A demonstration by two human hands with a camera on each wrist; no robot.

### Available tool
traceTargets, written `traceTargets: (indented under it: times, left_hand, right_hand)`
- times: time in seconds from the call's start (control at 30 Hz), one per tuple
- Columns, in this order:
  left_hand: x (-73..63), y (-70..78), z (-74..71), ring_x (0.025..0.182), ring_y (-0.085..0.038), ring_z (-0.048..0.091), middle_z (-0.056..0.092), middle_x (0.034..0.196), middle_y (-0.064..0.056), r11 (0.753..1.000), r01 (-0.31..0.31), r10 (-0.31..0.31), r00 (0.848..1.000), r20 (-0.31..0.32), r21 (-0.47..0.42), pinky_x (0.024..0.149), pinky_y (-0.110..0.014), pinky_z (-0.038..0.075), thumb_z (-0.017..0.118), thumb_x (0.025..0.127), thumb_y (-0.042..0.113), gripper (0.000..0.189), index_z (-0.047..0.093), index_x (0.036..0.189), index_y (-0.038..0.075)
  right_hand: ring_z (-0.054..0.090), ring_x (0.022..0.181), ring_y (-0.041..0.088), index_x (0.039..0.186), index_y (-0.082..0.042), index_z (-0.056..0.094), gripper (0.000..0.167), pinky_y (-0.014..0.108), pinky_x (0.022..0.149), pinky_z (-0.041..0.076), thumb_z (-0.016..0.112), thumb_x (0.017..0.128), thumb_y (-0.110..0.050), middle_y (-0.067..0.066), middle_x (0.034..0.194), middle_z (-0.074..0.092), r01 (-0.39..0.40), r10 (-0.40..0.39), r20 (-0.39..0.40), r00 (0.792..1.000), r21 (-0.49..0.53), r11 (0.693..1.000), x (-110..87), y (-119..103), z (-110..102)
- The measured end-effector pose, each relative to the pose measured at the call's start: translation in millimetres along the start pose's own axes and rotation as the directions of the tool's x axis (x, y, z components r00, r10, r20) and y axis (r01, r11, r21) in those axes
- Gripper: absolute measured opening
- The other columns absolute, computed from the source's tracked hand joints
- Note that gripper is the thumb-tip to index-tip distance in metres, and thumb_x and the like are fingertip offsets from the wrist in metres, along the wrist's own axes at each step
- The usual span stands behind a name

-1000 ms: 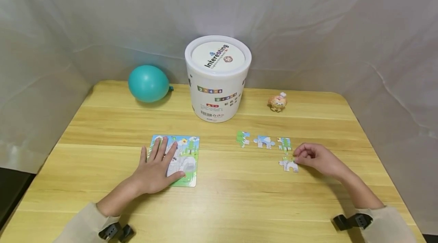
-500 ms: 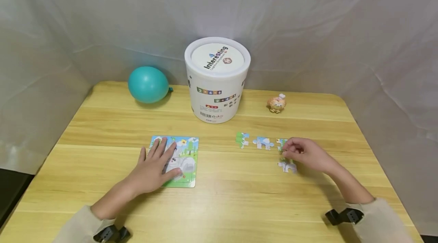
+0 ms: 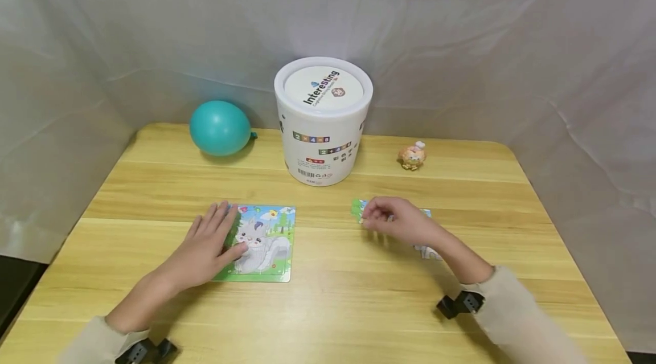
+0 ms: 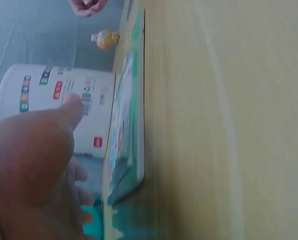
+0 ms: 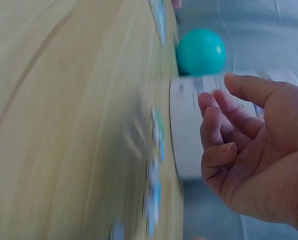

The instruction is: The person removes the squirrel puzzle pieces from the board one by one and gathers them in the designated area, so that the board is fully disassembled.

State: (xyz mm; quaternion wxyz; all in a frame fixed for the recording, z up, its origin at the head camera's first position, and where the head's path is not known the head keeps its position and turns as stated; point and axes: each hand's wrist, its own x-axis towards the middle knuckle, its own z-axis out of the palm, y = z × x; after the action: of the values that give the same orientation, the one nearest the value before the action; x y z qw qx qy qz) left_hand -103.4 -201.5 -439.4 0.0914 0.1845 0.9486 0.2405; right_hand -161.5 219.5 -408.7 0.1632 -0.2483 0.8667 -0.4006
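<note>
In the head view my left hand (image 3: 202, 253) lies over the left side of a square squirrel jigsaw puzzle (image 3: 263, 247), fingers spread and straight. The left wrist view shows that hand (image 4: 34, 155) raised beside the puzzle's edge (image 4: 138, 100). My right hand (image 3: 405, 223) hovers over a few loose jigsaw pieces, fingertips close to the leftmost green piece (image 3: 357, 210). It covers most of the others; part of a grey-white piece (image 3: 427, 253) peeks out below the wrist. In the right wrist view its fingers (image 5: 211, 125) are loosely curled, thumb apart, with nothing between them.
A white lidded bucket (image 3: 323, 130) stands at the back centre of the wooden table (image 3: 328, 318). A teal balloon (image 3: 220, 127) sits left of it, and a small orange figurine (image 3: 412, 156) to its right. Grey cloth (image 3: 461, 39) hangs behind and at both sides.
My right hand has swept left from the right-hand pieces to the leftmost one. My left hand has slid left, uncovering the squirrel picture.
</note>
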Motion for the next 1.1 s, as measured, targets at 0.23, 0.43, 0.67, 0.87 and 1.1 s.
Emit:
traceTargets:
  times: [0.23, 0.43, 0.67, 0.87, 1.1]
  left_hand:
    - [-5.1, -5.4, 3.5, 0.153, -0.049, 0.002, 0.005, 0.167, -0.028, 0.999, -0.039, 0.039, 0.999, 0.028, 0.028, 0.118, -0.069, 0.003, 0.057, 0.102, 0.051, 0.088, 0.016, 0.162, 0.001]
    - [-4.6, -6.2, 11.4, 0.153, -0.048, 0.004, 0.005, 0.167, -0.029, 0.997, -0.048, 0.047, 0.999, 0.023, 0.053, 0.117, -0.070, 0.006, 0.056, 0.101, 0.053, 0.089, 0.017, 0.162, 0.002]
    - [-2.5, -4.4, 14.8, 0.154, -0.047, 0.003, 0.003, 0.167, -0.027, 0.997, -0.019, 0.016, 0.999, 0.043, 0.072, 0.117, -0.070, 0.007, 0.056, 0.099, 0.058, 0.095, 0.015, 0.162, -0.002]
    - [-3.6, -4.3, 15.0, 0.154, -0.045, 0.004, 0.004, 0.168, -0.027, 0.994, -0.018, 0.012, 0.999, 0.049, 0.109, 0.117, -0.069, 0.007, 0.057, 0.097, 0.061, 0.101, 0.015, 0.160, -0.006]
    - [-5.4, -8.8, 21.3, 0.154, -0.047, 0.002, 0.004, 0.167, -0.028, 0.996, -0.041, 0.040, 0.999, 0.019, 0.076, 0.118, -0.067, 0.002, 0.060, 0.096, 0.059, 0.102, 0.015, 0.160, -0.007]
  right_hand:
    - [0.062, 0.087, 0.016, 0.114, -0.002, 0.069, 0.022, 0.030, 0.080, 0.055, 0.071, 0.096, -0.015, -0.002, 0.094, 0.067, 0.028, -0.028, 0.010, 1.000, 0.050, 0.998, 40.9, -28, 37]
    - [0.063, 0.084, 0.016, 0.116, -0.003, 0.068, 0.020, 0.029, 0.077, 0.055, 0.069, 0.097, -0.010, 0.000, 0.095, 0.067, 0.035, -0.036, 0.006, 0.999, 0.124, 0.992, 68.3, -44, 75]
    - [0.058, 0.073, 0.011, 0.121, -0.004, 0.068, 0.024, 0.023, 0.065, 0.049, 0.069, 0.098, -0.012, -0.001, 0.100, 0.067, 0.041, -0.044, 0.028, 0.999, 0.123, 0.992, 88.7, -55, 103]
    - [0.055, 0.070, 0.009, 0.124, -0.006, 0.070, 0.027, 0.022, 0.063, 0.046, 0.069, 0.098, -0.011, -0.003, 0.098, 0.068, 0.021, -0.022, 0.023, 0.999, 0.075, 0.997, 102.6, -59, 117]
    - [0.054, 0.069, 0.004, 0.122, -0.006, 0.071, 0.027, 0.019, 0.066, 0.047, 0.072, 0.096, -0.012, -0.003, 0.096, 0.068, 0.015, -0.015, 0.029, 0.999, -0.014, 1.000, 111.1, -67, 131]
